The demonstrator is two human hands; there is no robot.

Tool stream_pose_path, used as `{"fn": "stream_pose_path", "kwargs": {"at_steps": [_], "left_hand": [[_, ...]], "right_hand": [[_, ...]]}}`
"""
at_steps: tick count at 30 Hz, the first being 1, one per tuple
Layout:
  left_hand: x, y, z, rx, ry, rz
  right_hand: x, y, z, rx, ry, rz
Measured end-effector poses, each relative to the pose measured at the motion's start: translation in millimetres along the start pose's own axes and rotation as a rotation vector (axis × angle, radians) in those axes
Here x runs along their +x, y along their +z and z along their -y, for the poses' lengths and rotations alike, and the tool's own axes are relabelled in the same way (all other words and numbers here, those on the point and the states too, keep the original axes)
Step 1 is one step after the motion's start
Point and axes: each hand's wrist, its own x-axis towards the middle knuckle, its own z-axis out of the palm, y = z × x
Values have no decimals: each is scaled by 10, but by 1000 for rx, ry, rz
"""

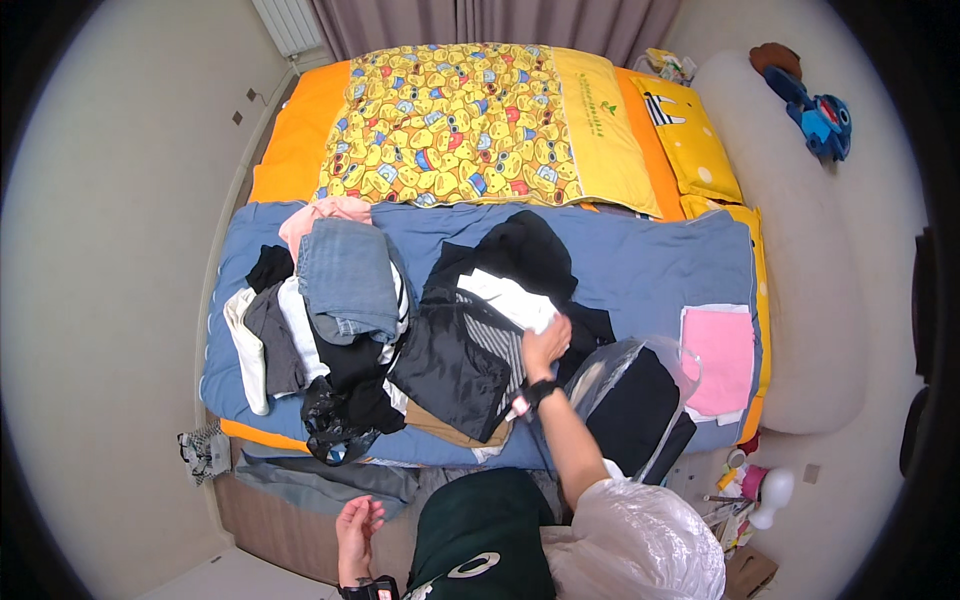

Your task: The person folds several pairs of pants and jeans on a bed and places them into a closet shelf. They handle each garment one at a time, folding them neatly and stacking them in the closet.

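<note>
My right hand [547, 346] reaches over the heap of clothes and rests on the end of a white garment [508, 296]; whether the fingers grip it is hard to tell. Under and beside it lie a striped grey garment [495, 337], a shiny black garment [450, 367] and a black bundle [525, 247]. Brown cloth [442, 429] shows beneath. My left hand [358, 519] hangs low, away from the bed, fingers slightly curled and apart, holding nothing. Folded blue jeans [349, 277] top the pile on the left.
A clear plastic bag [686, 360] with dark clothing stands at the bed's near right. Folded pink cloth [718, 352] lies beyond it. A black plastic bag [330, 427] sits at the near edge. Yellow patterned bedding [450, 127] covers the far side. Grey fabric [322, 480] lies below the bed's edge.
</note>
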Motion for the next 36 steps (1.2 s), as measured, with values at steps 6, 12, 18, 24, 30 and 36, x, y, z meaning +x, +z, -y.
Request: {"fn": "stream_pose_path", "kwargs": {"at_steps": [6, 12, 18, 24, 30, 36], "left_hand": [[196, 54, -35, 71, -80, -41], [293, 90, -36, 64, -137, -64], [481, 259, -45, 63, -177, -73], [661, 489, -201, 139, -197, 16], [693, 398, -273, 155, -159, 15], [631, 289, -382, 152, -114, 4]], "right_hand": [[1526, 381, 104, -85, -142, 248], [1366, 698, 123, -328, -165, 496], [922, 706, 183, -477, -545, 569], [830, 410, 115, -221, -580, 524], [1142, 137, 205, -75, -382, 631], [1499, -77, 277, 236, -165, 496]]}}
